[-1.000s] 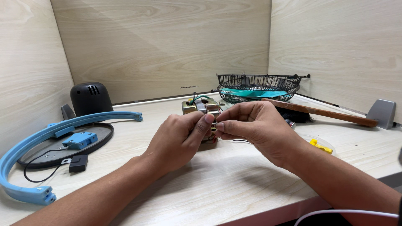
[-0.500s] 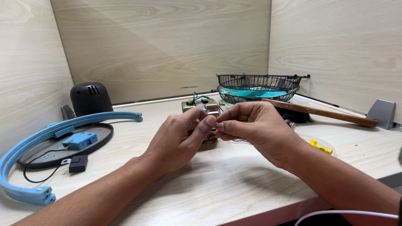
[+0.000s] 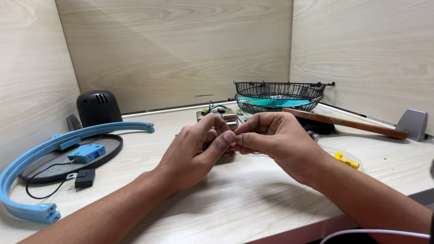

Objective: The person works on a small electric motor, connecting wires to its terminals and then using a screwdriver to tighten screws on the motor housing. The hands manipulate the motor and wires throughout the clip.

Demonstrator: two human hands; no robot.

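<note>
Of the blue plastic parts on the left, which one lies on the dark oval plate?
The small blue block. It sits on the oval plate, whereas the long blue arc curves around the plate's outer side and rests on the table.

Take the motor block [image 3: 217, 118] as your mark: your hands [image 3: 194, 151] meet just before it, wire basket [image 3: 279, 95] behind-right, curved frame [image 3: 58, 149] and domed housing [image 3: 98, 107] left.

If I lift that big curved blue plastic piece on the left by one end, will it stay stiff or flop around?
The blue plastic arc is long and thin, so it would probably flex and sag somewhat if held by one end. It looks hollow and light for its size. Lying flat on the table, it seems unlikely to roll, though a push at one end might swing it around.
</note>
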